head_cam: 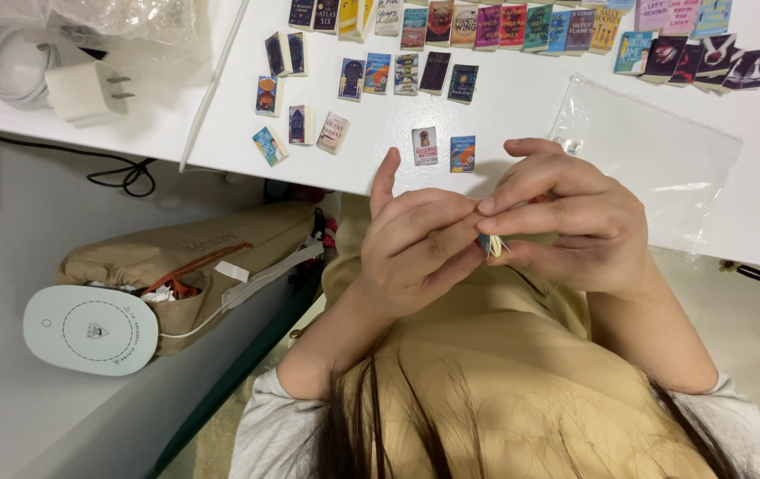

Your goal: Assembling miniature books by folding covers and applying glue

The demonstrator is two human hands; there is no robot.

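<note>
**Small piece held off the surface edge, over the lap**

While both hands work close to the chest, the left hand (420, 248) and right hand (566, 222) meet around a tiny book (492, 244), only a sliver of blue cover and pale page edge showing between the fingertips. Left hand: fingers curled, thumb and forefinger pressed on the piece, one finger raised. Right hand: fingers pressed together, pinching the same piece from the other side.

Position: below the white surface (522, 106) edge, not above it.

Risks, as judged:
- A slip here would likely drop the piece into the lap or towards the floor, near the tan bag (193, 257), where something this small is hard to find.
- Too firm a pinch could crease the pages.
- An elbow or sleeve moving forward could scatter the two loose books (443, 147) just beyond the hands, or nudge the clear plastic bag (655, 151) lying at the edge.
</note>
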